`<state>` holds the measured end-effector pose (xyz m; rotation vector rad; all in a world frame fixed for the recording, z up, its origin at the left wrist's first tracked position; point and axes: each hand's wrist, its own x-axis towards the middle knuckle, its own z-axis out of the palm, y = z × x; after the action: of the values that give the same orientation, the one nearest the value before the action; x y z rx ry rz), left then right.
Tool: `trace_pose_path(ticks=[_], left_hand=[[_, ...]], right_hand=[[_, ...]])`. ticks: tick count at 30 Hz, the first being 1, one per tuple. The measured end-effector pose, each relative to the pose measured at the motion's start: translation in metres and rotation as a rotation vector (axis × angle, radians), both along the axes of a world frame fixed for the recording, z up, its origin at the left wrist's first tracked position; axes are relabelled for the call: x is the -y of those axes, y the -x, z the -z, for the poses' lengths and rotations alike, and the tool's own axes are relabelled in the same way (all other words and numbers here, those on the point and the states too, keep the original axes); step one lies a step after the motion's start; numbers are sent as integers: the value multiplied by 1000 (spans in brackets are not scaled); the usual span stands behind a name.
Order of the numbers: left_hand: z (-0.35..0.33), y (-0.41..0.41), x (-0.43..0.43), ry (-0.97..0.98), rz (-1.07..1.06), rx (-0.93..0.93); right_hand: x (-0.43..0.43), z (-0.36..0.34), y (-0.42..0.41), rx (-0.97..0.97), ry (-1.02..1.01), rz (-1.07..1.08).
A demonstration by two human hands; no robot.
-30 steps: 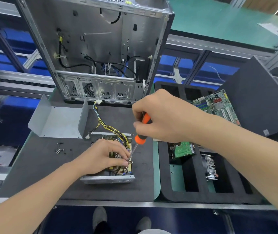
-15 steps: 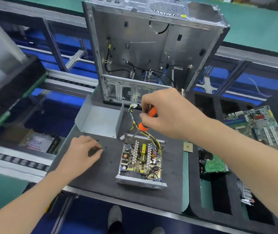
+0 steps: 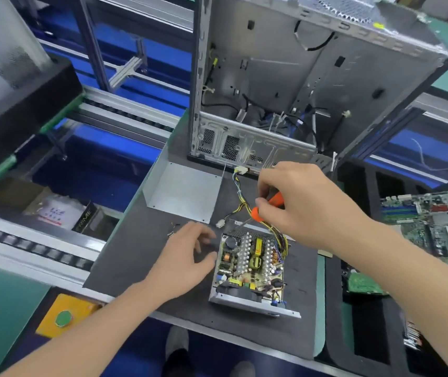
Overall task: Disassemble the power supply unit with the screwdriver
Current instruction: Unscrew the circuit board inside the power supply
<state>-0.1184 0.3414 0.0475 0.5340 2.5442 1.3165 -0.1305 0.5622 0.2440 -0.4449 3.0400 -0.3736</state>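
Now your left hand [image 3: 187, 257] is back just beside the left wall of the power supply [image 3: 252, 268]. A second ago it was pinching at the board next to the tool tip, and half a second ago it was out on the black mat [image 3: 135, 268] where the loose screws [image 3: 170, 234] lie. That trip reads as one more screw taken out and parked with the rest, so you are probably between fasteners and not finished. The hand is blurred, but its fingers look loosely bent and released, with nothing visible in them.

Your right hand [image 3: 304, 208] is clenched around the orange screwdriver [image 3: 267, 206]. Half a second ago the tool was lifted clear of the unit. Now its tip sits down at the unit's far left corner. Whether it is seated in a screw head is too small to tell.

The screwdriver's long axis runs on a slant, with the handle high and to the right and the shaft pointing down and left into that corner.

The power supply sits near the front edge of the mat, open side up with the board exposed. Its long axis runs from you towards the computer case [image 3: 271, 77], skewed a little. The wires [image 3: 240, 191] leave its far end and trail towards the case. The bent metal cover [image 3: 187, 191] stands apart, to the far left.
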Motion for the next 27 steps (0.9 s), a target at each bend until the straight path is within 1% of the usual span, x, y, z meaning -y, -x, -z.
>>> trace_pose_path(ticks=[1,3,5,7,8,10,11,12,16,17,19,20,21,23,24,25,26,27], left_hand=[[0,-1,-9,-55,68,67],[3,-1,-21,-81,153,122],[8,-2,-23,-102,156,144],[8,-4,-22,-139,128,126],[4,-4,-23,-181,99,92],[-12,0,-27,-273,58,-34],[-24,5,-32,-299,73,-89],[-36,11,-38,-323,106,-104],[-73,38,-61,-400,220,47],[-74,44,-62,-371,220,52],[-70,53,-55,-277,191,41],[-65,56,-51,-229,160,30],[-60,58,-47,-174,132,13],[-54,59,-45,-92,104,-11],[-53,58,-47,-68,101,-8],[-51,58,-50,-42,106,-2],[-51,59,-53,-15,115,-5],[-50,60,-56,16,127,-17]], right_hand=[[-1,-1,0,-6,6,13],[-4,-5,-1,-23,7,42],[-9,-11,-1,-42,-11,82],[-17,-18,-1,-48,1,126],[-19,-21,-1,-37,34,149],[-21,-24,0,-6,111,175],[-20,-23,2,1,134,175],[-17,-20,4,0,158,177],[-1,-2,13,-38,335,240],[1,3,13,-17,419,276],[-3,11,13,111,564,410],[-9,14,11,222,553,486],[-16,18,7,370,493,537],[-23,33,-7,665,271,561],[-23,44,-16,721,129,550],[-21,56,-26,703,-6,538],[-18,71,-36,641,-104,533],[-13,85,-46,580,-138,542]])
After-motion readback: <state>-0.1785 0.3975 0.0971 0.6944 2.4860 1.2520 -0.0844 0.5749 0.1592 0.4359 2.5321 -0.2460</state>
